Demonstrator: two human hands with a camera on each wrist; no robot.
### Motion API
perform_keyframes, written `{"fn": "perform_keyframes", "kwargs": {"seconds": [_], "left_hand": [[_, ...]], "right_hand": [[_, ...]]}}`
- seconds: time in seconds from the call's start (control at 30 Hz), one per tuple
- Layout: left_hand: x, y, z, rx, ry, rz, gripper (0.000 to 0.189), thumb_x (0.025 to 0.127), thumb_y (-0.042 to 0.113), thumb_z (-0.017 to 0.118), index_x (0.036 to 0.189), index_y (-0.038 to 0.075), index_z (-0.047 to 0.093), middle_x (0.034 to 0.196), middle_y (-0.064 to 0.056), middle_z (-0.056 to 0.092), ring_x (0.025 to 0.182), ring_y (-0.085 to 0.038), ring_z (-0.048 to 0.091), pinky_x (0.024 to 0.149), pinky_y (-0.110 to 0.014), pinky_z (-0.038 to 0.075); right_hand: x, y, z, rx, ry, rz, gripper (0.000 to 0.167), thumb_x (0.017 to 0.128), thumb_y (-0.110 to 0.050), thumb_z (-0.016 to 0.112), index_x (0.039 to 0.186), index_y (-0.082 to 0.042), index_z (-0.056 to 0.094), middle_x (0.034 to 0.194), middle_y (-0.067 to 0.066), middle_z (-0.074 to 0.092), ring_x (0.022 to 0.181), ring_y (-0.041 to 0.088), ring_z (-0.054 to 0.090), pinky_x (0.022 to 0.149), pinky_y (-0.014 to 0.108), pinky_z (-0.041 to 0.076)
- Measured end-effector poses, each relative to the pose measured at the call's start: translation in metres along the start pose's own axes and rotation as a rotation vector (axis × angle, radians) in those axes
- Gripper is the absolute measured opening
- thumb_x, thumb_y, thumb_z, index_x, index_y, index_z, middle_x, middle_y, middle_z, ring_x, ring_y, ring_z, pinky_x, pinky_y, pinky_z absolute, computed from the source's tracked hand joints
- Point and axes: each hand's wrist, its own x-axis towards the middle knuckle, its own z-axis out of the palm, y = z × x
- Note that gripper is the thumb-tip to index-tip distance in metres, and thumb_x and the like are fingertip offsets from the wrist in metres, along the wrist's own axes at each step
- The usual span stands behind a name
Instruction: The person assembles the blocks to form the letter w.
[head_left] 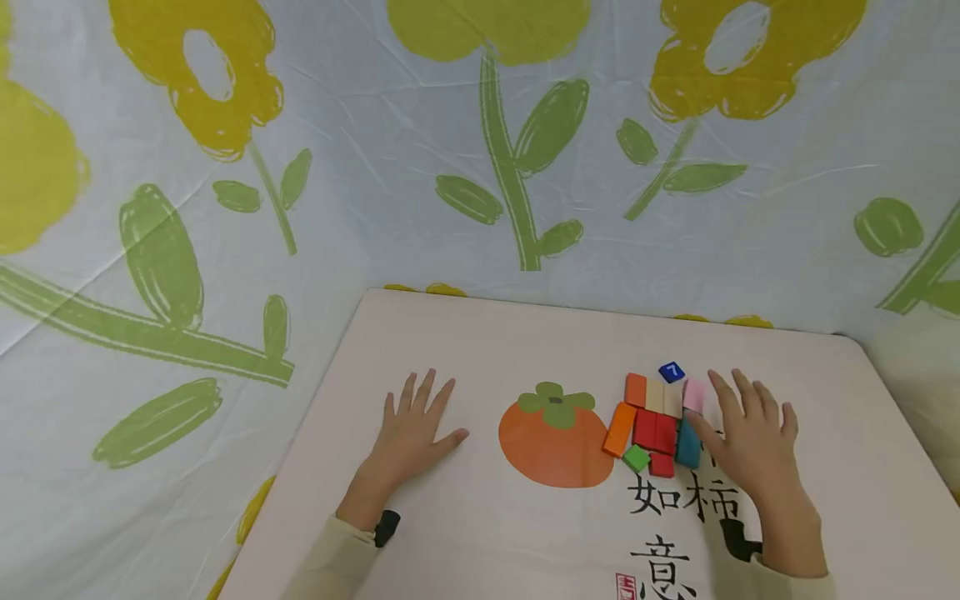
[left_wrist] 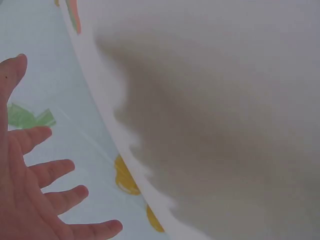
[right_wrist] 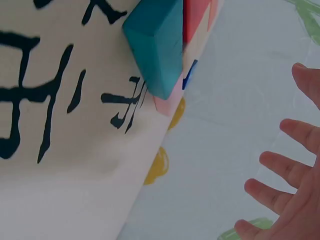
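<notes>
My left hand (head_left: 408,442) is spread over the left part of the table with nothing in it; the left wrist view shows the same hand (left_wrist: 37,190) with fingers apart. At the right, my right hand (head_left: 757,450) has its fingers spread, the thumb overlapping the edge of a teal block (head_left: 688,446) in the head view. That block belongs to a tight cluster: a pink block (head_left: 693,394), cream blocks (head_left: 654,396), red blocks (head_left: 655,431), a short orange block (head_left: 636,390), a long orange block (head_left: 619,429), a green block (head_left: 637,457) and a small red block (head_left: 662,465).
A dark blue block marked 7 (head_left: 672,372) lies just behind the cluster. The pale table covering (head_left: 450,533) carries a printed persimmon (head_left: 555,446) and black characters (head_left: 660,571). A flower-patterned cloth (head_left: 360,167) hangs behind and beside the table.
</notes>
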Motion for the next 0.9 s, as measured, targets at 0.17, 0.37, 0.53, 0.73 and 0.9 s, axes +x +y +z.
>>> {"fn": "perform_keyframes", "kwargs": {"seconds": [0.17, 0.37, 0.53, 0.73, 0.9], "left_hand": [[0.01, 0.017, 0.003, -0.044, -0.037, 0.046, 0.084, 0.095, 0.071, 0.044, 0.161, 0.024, 0.024, 0.165, -0.013, 0.016, 0.15, -0.039, 0.013, 0.108, -0.071, 0.02], [0.026, 0.042, 0.005, -0.08, -0.112, 0.118, 0.083, 0.096, 0.067, 0.047, 0.162, 0.025, 0.019, 0.166, -0.014, 0.012, 0.15, -0.04, 0.009, 0.109, -0.07, 0.02], [0.042, 0.063, 0.01, -0.062, -0.162, 0.201, 0.082, 0.097, 0.065, 0.049, 0.162, 0.026, 0.018, 0.166, -0.014, 0.012, 0.15, -0.04, 0.011, 0.109, -0.069, 0.022], [0.066, 0.087, 0.024, -0.001, -0.204, 0.295, 0.081, 0.095, 0.069, 0.046, 0.16, 0.026, 0.026, 0.166, -0.012, 0.013, 0.149, -0.038, 0.015, 0.108, -0.067, 0.027], [0.084, 0.106, 0.035, 0.027, -0.257, 0.342, 0.084, 0.093, 0.074, 0.043, 0.161, 0.031, 0.02, 0.166, -0.008, 0.012, 0.15, -0.036, 0.014, 0.11, -0.064, 0.027]], "right_hand": [[0.006, 0.011, 0.0, 0.01, 0.006, -0.013, 0.074, 0.099, -0.042, 0.059, 0.156, -0.007, 0.026, 0.152, 0.034, 0.024, 0.134, 0.058, 0.021, 0.106, 0.076, 0.003], [0.014, 0.025, 0.002, 0.046, 0.017, -0.021, 0.072, 0.099, -0.037, 0.06, 0.156, -0.006, 0.026, 0.151, 0.035, 0.025, 0.133, 0.059, 0.024, 0.105, 0.077, 0.009], [0.023, 0.044, 0.003, 0.08, 0.004, -0.015, 0.07, 0.1, -0.034, 0.06, 0.155, -0.004, 0.027, 0.149, 0.036, 0.027, 0.131, 0.061, 0.025, 0.103, 0.078, 0.012], [0.031, 0.069, 0.01, 0.102, -0.037, -0.002, 0.072, 0.098, -0.029, 0.066, 0.154, -0.002, 0.029, 0.145, 0.04, 0.03, 0.127, 0.064, 0.028, 0.099, 0.08, 0.017], [0.038, 0.082, 0.021, 0.126, -0.124, 0.011, 0.078, 0.094, -0.032, 0.071, 0.154, -0.003, 0.03, 0.142, 0.041, 0.03, 0.126, 0.063, 0.029, 0.094, 0.08, 0.022]]}}
